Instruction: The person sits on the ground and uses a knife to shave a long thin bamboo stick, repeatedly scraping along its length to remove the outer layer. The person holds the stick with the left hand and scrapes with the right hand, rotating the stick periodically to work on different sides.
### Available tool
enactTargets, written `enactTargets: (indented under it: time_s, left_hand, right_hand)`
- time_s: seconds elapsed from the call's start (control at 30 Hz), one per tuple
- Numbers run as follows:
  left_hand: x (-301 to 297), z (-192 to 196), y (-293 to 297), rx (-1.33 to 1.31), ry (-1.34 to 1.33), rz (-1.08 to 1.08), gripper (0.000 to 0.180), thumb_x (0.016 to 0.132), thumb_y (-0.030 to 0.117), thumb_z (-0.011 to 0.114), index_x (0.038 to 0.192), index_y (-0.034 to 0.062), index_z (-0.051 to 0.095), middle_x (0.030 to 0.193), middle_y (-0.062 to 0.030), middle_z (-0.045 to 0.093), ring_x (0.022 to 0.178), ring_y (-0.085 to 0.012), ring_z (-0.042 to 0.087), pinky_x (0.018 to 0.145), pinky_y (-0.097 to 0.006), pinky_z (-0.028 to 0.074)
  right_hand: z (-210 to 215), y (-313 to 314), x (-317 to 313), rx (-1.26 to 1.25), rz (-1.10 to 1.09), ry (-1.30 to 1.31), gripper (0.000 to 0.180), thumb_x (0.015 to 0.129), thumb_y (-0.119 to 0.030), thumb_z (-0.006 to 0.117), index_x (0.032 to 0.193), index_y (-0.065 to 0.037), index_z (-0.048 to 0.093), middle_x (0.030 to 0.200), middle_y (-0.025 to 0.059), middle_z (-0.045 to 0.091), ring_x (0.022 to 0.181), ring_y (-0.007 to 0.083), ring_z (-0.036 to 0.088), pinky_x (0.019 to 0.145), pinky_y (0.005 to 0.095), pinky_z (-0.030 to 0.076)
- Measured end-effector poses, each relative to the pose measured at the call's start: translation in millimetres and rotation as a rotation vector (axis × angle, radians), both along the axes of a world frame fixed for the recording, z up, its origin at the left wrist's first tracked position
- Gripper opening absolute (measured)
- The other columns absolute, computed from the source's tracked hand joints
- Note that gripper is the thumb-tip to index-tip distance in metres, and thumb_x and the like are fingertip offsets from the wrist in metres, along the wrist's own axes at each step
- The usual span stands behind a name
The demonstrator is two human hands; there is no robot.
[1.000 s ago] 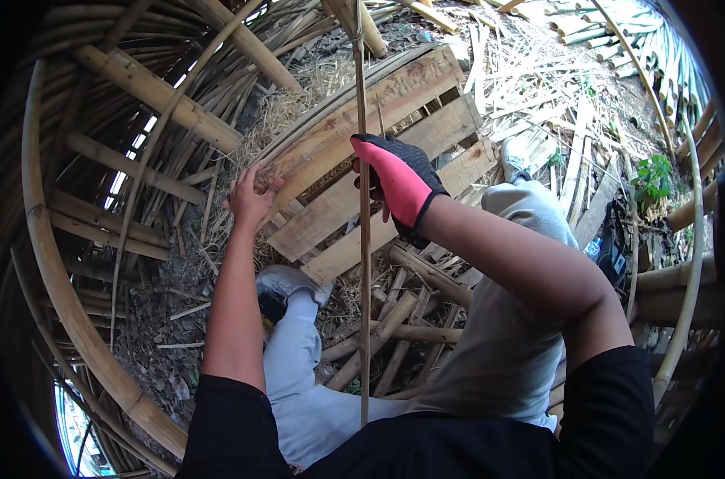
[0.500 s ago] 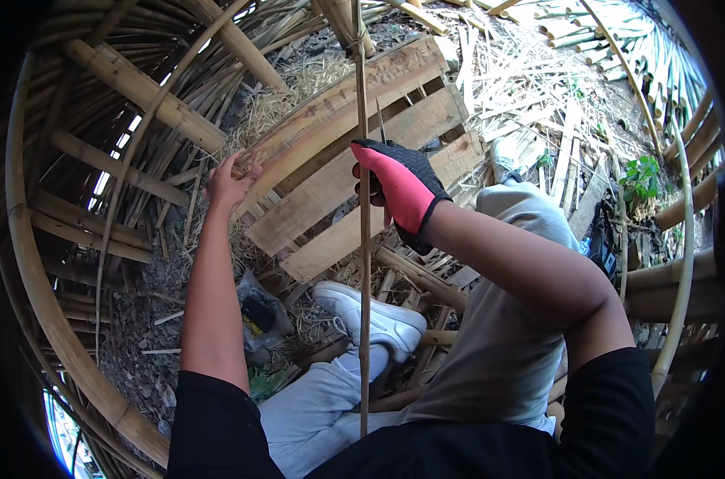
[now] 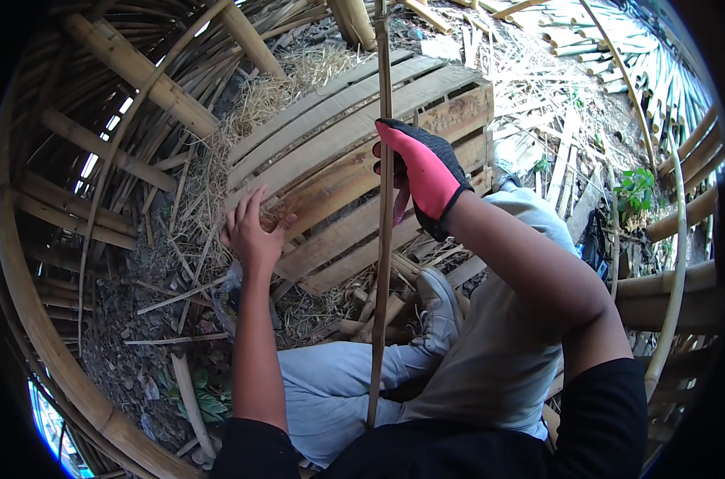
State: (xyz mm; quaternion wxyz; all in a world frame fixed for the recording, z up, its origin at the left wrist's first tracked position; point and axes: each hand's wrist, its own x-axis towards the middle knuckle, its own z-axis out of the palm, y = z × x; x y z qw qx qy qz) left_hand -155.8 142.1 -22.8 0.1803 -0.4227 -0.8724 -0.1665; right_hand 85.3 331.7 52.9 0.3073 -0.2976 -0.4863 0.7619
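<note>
My right hand (image 3: 422,172), in a pink and black glove, is closed around a long thin bamboo strip (image 3: 381,263) that stands nearly upright in front of me. The strip runs from my lap up past the top of the picture. My bare left hand (image 3: 252,231) rests flat with fingers spread on the near edge of a wooden pallet (image 3: 338,120). My legs in light trousers and a grey shoe (image 3: 438,307) lie below the pallet.
Thick bamboo poles (image 3: 131,68) form a curved frame on the left and right. Dry straw (image 3: 258,100) and split bamboo offcuts (image 3: 538,96) cover the ground around the pallet. A small green plant (image 3: 635,191) grows at the right.
The view has dropped and shifted, so the pallet now sits lower and larger. My left hand has settled flat on the pallet's edge. My right hand keeps its hold on the strip.
</note>
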Motion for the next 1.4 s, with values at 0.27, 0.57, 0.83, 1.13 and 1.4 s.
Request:
enactTargets:
  time_s: [0.27, 0.57, 0.83, 1.13, 1.4]
  left_hand:
    - [67, -12, -24, 0.094, 0.050, -0.024, 0.060, 0.083, 0.051, 0.076, 0.132, 0.0181, 0.063, 0.138, -0.0016, 0.060, 0.129, -0.0284, 0.050, 0.107, -0.052, 0.030]
    - [135, -29, -33, 0.493, -1.392, -0.520, 0.029, 0.105, 0.027, 0.056, 0.118, 0.0006, 0.056, 0.094, -0.0096, 0.065, 0.080, -0.0152, 0.065, 0.068, -0.030, 0.053]
    - [109, -4, -78, 0.545, -1.335, -0.187, 0.024, 0.104, 0.027, 0.059, 0.096, 0.0052, 0.052, 0.067, -0.0016, 0.056, 0.054, -0.0067, 0.054, 0.048, -0.026, 0.046]
    - [11, -35, -117, 0.592, -0.858, 0.135, 0.027, 0.101, 0.027, 0.064, 0.084, 0.0074, 0.057, 0.073, -0.0002, 0.057, 0.067, -0.0140, 0.055, 0.066, -0.032, 0.046]
    - [-10, -70, -115, 0.998, -1.389, 0.084, 0.027, 0.097, 0.027, 0.071, 0.107, 0.0043, 0.061, 0.100, -0.0024, 0.063, 0.088, -0.0152, 0.059, 0.083, -0.032, 0.047]
  right_hand:
    - [-33, 6, -28, -0.030, -0.034, 0.041, 0.031, 0.099, -0.040, 0.066, 0.100, -0.009, 0.066, 0.082, 0.0029, 0.062, 0.071, 0.0145, 0.059, 0.064, 0.0317, 0.048]
    - [-39, -11, -88, 0.028, 0.004, 0.038, 0.037, 0.096, -0.046, 0.069, 0.096, -0.010, 0.066, 0.082, 0.0029, 0.065, 0.064, 0.0139, 0.059, 0.058, 0.0302, 0.046]
    - [27, -7, -48, 0.600, 0.091, -0.401, 0.051, 0.097, -0.054, 0.059, 0.092, -0.004, 0.070, 0.087, 0.0089, 0.070, 0.073, 0.0194, 0.064, 0.073, 0.0370, 0.051]
    - [18, -8, -37, 1.574, 0.557, -0.920, 0.039, 0.097, -0.048, 0.056, 0.095, -0.013, 0.075, 0.098, 0.0124, 0.073, 0.094, 0.0350, 0.070, 0.081, 0.0462, 0.055]
    - [-14, -12, -34, 1.709, 0.578, -0.982, 0.033, 0.093, -0.047, 0.063, 0.101, -0.017, 0.074, 0.098, 0.0058, 0.070, 0.087, 0.0279, 0.071, 0.074, 0.0422, 0.056]
